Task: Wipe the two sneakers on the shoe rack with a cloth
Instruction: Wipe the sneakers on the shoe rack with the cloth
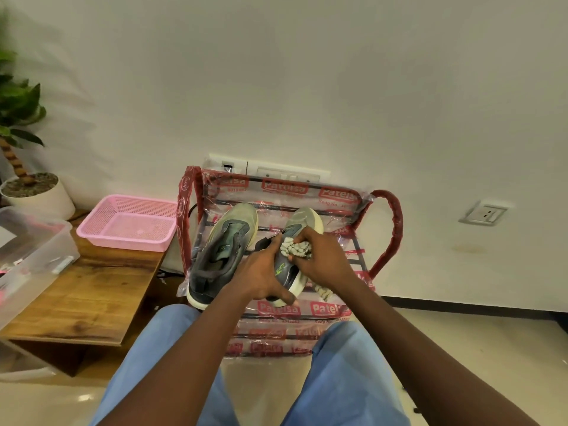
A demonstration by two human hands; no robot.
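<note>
Two grey-green sneakers with pale soles lie on the top shelf of a plastic-wrapped shoe rack (385,241). The left sneaker (219,250) rests untouched, toe toward the wall. My left hand (261,273) grips the right sneaker (302,219) around its heel and side. My right hand (322,261) holds a bunched grey-white cloth (296,249) and presses it against that sneaker's upper. A loose end of the cloth hangs below my right wrist.
A pink mesh basket (129,222) and a clear plastic box (30,256) sit on a low wooden table (89,299) to the left. A potted plant (27,179) stands behind. Wall sockets sit behind and right of the rack. My knees are below.
</note>
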